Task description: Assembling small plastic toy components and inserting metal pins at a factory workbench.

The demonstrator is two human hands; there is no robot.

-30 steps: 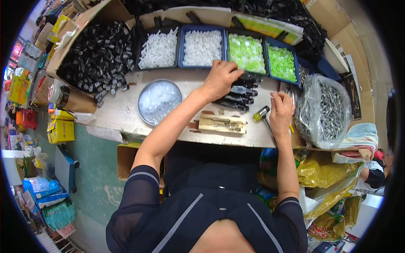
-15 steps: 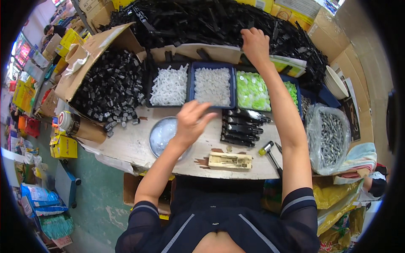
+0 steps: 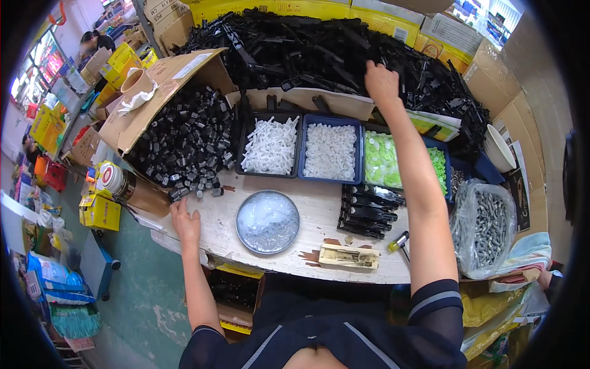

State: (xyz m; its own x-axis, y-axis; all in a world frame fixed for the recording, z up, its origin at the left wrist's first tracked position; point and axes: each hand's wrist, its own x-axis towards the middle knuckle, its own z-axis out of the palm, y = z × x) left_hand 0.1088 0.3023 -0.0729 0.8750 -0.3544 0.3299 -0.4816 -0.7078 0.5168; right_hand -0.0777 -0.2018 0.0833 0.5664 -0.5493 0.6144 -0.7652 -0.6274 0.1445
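My right hand (image 3: 382, 83) reaches to the near edge of a heap of long black plastic parts (image 3: 307, 52), its fingers curled in against them. What it grips, if anything, is hidden. At the left, my left hand (image 3: 185, 222) is open over the table edge with fingers apart. Just beyond its fingertips lie small black caps (image 3: 184, 135) spilling from a cardboard box (image 3: 138, 120). A brown jar (image 3: 138, 190) lies beside that hand. Between my arms sits a round metal dish (image 3: 268, 252) of whitish grease (image 3: 267, 218). Several black assemblies (image 3: 370, 211) lie in a row near a cream-coloured block fixture (image 3: 348, 256).
Behind the dish stand trays of white plastic pieces (image 3: 271, 145), translucent pieces (image 3: 330, 150) and green discs (image 3: 382, 157). A hammer (image 3: 398, 242) lies beneath my right forearm. To the right, a clear bag (image 3: 485, 227) holds metal pieces. Cardboard and yellow boxes rim the table (image 3: 215, 240).
My left hand has moved from above the dish leftward to the spilled black caps, and its fingers are spread. My right hand stays at the black heap. The view has shifted slightly.
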